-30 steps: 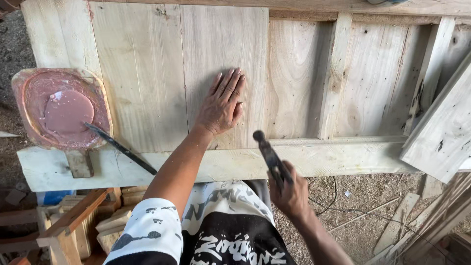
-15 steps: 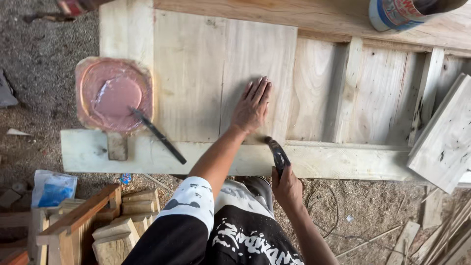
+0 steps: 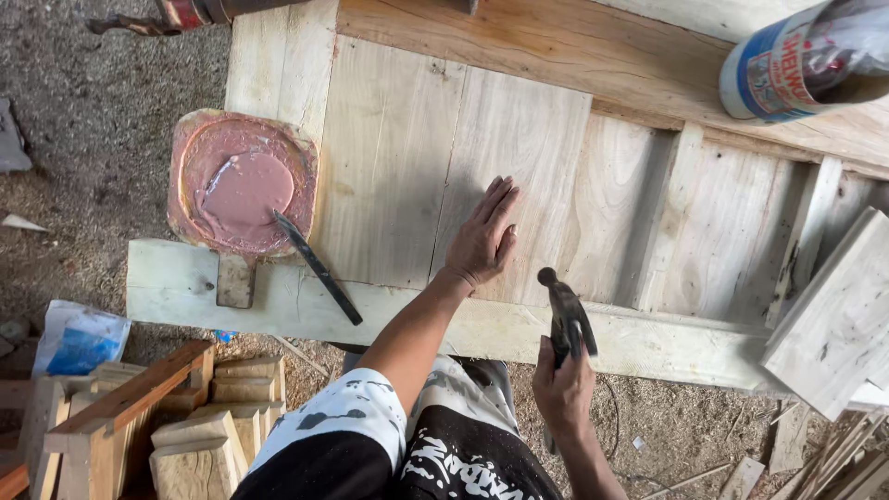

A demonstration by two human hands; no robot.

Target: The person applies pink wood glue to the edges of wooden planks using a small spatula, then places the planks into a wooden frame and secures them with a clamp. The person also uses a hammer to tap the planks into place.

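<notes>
My left hand point(image 3: 482, 239) lies flat, fingers together, on a pale board point(image 3: 514, 157) of a wooden panel frame. My right hand point(image 3: 563, 387) grips a dark hammer point(image 3: 565, 315) by its handle, head raised just above the frame's near rail point(image 3: 407, 315). The hammer head hangs a short way right of my left hand, apart from the wood.
A shallow tray of pink putty point(image 3: 243, 183) sits on the frame's left end with a dark blade point(image 3: 318, 267) leaning out of it. A tipped can point(image 3: 801, 60) lies at top right. Loose boards point(image 3: 829, 315) rest at right; wood offcuts point(image 3: 153, 417) and a plastic bag point(image 3: 79, 338) lie on the dirt.
The hammer struck down near the rail half a second ago and has now lifted again. The view has shifted, so the frame sits further right and tilted. My left hand stays pressed on the board.
</notes>
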